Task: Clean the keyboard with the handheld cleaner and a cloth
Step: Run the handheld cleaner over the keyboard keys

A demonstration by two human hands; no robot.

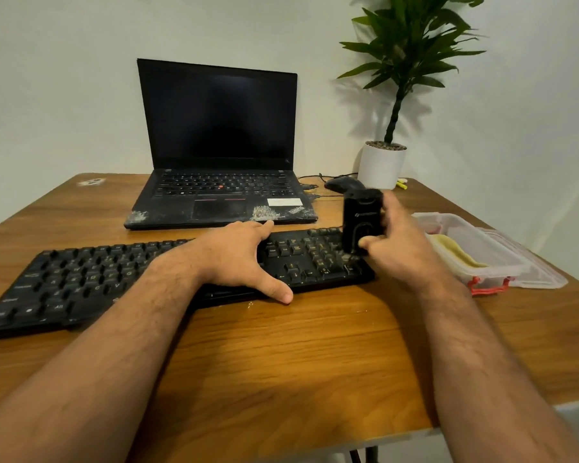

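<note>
A black keyboard (91,279) lies slanted across the wooden table (281,355), with pale crumbs on its right keys. My left hand (238,259) rests flat on the keyboard's middle, fingers straight, thumb at the front edge. My right hand (398,248) grips a black handheld cleaner (360,218) upright, its lower end on the number-pad keys at the keyboard's right end. A yellow cloth (458,253) lies inside a clear plastic box (495,272) to the right.
An open black laptop (219,198) stands behind the keyboard, with dust on its palm rest. A black mouse (343,185) with cables and a potted plant (381,165) sit at the back right. The box's lid (545,279) lies by the table's right edge.
</note>
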